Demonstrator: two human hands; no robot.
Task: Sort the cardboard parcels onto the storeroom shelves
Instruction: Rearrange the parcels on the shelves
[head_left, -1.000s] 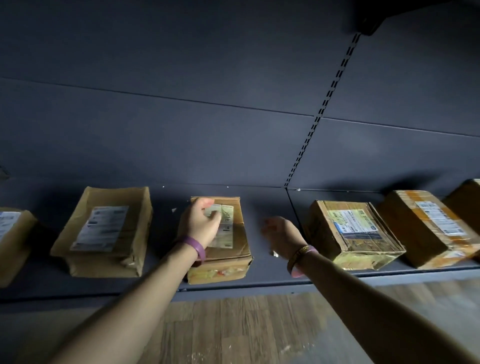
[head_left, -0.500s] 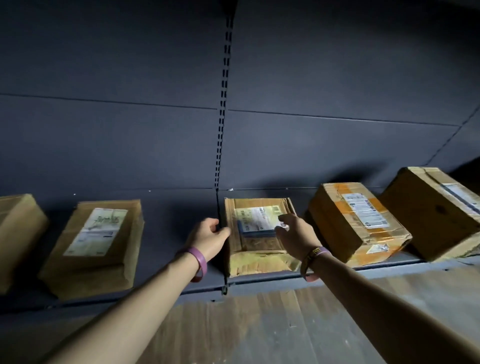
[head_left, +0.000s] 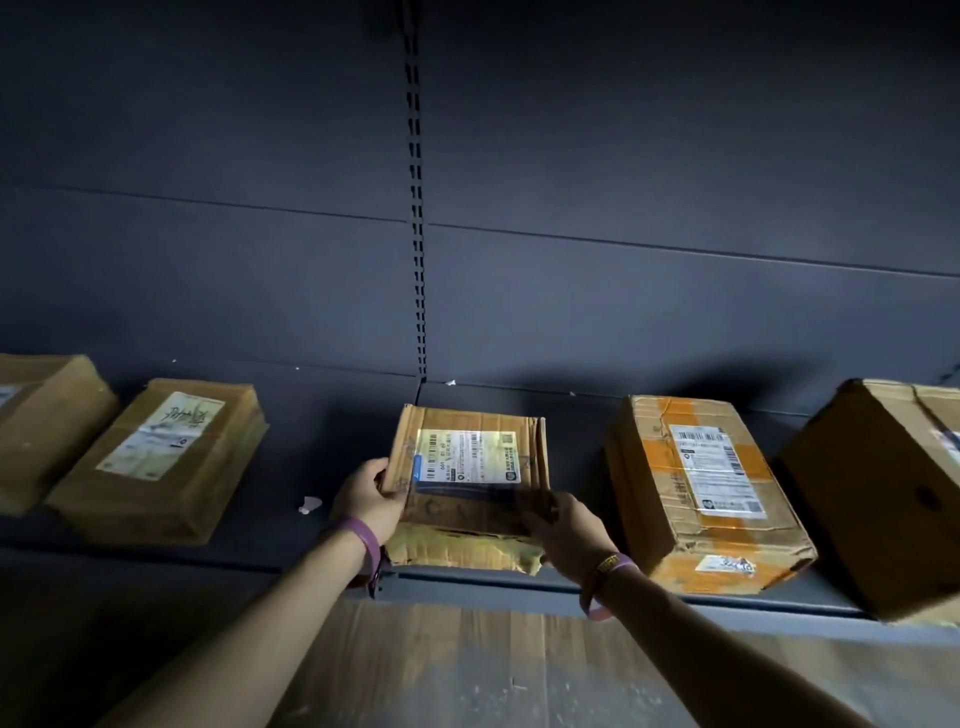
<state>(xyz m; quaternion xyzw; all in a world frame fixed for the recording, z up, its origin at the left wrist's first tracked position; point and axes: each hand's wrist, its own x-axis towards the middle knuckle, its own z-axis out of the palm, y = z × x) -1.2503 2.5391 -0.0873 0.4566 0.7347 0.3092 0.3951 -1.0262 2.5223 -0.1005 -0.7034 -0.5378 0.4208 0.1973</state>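
**Both hands on a parcel at the storeroom shelf**

Dimly lit, a dark metal shelf (head_left: 519, 584) carries a row of cardboard parcels against a dark back panel (head_left: 260, 260). At far left, a plain brown parcel (head_left: 47, 421) is cut off by the frame edge, touching or just beside a flat parcel (head_left: 161, 457) with a pale label on top. A small white scrap (head_left: 310, 504) lies on the shelf between that parcel and the person's left hand (head_left: 366, 499), whose fingers curl round the left edge of the labelled middle parcel (head_left: 472, 467). This parcel sits on the shelf below the slotted upright (head_left: 415, 208), its front face torn and yellowish. The right hand (head_left: 563, 525) grips its near right corner, fingers curled over the top edge. Each wrist wears a band. To the right, apart from the held parcel, stands an orange-taped parcel (head_left: 696, 493) with a white label, then a larger brown box (head_left: 883, 493) at the frame's right edge, overhanging the shelf lip. Wooden flooring (head_left: 467, 670) shows below.
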